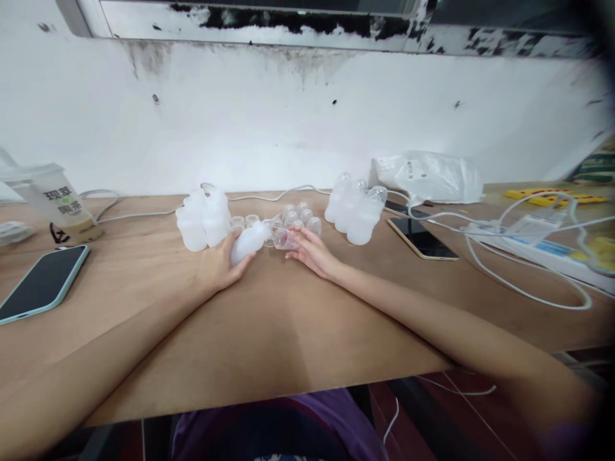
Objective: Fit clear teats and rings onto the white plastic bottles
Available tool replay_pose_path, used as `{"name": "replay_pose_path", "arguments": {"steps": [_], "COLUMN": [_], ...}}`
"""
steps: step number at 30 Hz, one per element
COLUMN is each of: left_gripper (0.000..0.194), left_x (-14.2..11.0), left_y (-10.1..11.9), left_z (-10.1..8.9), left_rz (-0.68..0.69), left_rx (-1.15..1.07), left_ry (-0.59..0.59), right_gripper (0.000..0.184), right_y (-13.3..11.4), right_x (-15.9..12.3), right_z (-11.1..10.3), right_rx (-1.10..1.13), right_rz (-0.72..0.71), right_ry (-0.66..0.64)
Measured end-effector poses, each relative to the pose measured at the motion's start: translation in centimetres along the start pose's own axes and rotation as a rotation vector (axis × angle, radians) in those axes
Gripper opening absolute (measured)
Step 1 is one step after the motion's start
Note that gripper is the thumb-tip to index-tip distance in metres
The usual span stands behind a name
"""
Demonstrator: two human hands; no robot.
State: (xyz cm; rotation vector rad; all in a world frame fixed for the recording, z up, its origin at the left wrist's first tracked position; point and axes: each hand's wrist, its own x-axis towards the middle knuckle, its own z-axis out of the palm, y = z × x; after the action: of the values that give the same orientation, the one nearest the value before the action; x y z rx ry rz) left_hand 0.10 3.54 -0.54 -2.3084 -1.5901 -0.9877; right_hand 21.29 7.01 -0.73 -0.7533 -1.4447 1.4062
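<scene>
My left hand (221, 261) is wrapped around a white translucent bottle (248, 242), tilted with its neck toward the right. Between the fingers of my right hand (312, 251) is a clear plastic cap (284, 239), its open side facing the bottle neck, a small gap apart. Behind my hands lie several loose clear caps (302, 214). Uncapped white bottles (203, 221) stand in a cluster behind my left hand. To the right, another group of bottles (355, 214) stands with clear domed caps on.
A drink cup (67, 208) and a phone (41, 282) are at the left. On the right are a second phone (423, 238), a power strip (533, 246) with looping white cables, and a plastic bag (427, 176) by the wall.
</scene>
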Motion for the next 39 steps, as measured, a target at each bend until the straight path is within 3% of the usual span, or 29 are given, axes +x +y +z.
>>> {"name": "replay_pose_path", "arguments": {"steps": [5,12,16,20,29,34,39], "left_gripper": [0.049,0.049,0.049,0.049,0.049,0.047,0.05], "left_x": [-0.01,-0.04,-0.06,-0.08,-0.25,-0.25,-0.31], "left_y": [0.1,0.09,0.25,0.36,0.31,0.29,0.15], "left_z": [-0.05,0.0,-0.11,-0.2,0.02,-0.04,0.02], "left_rz": [-0.015,-0.004,-0.001,0.026,0.129,0.148,0.25], "left_rx": [0.019,0.034,0.038,0.056,0.118,0.098,0.12], "left_ry": [-0.036,-0.025,-0.026,-0.048,-0.011,0.028,0.014], "right_gripper": [0.014,0.012,0.017,0.022,0.022,0.023,0.026], "right_y": [-0.2,-0.16,0.02,0.28,0.38,-0.11,0.03], "right_x": [0.09,0.06,0.28,0.27,0.09,-0.23,-0.2], "right_z": [0.0,0.04,-0.12,-0.12,0.05,0.26,0.23], "right_rx": [0.233,0.232,0.218,0.212,-0.018,-0.219,-0.316], "right_rz": [0.082,0.098,0.06,-0.012,-0.176,-0.266,-0.304], "right_ry": [-0.013,0.007,0.071,0.04,0.088,0.038,-0.034]}}
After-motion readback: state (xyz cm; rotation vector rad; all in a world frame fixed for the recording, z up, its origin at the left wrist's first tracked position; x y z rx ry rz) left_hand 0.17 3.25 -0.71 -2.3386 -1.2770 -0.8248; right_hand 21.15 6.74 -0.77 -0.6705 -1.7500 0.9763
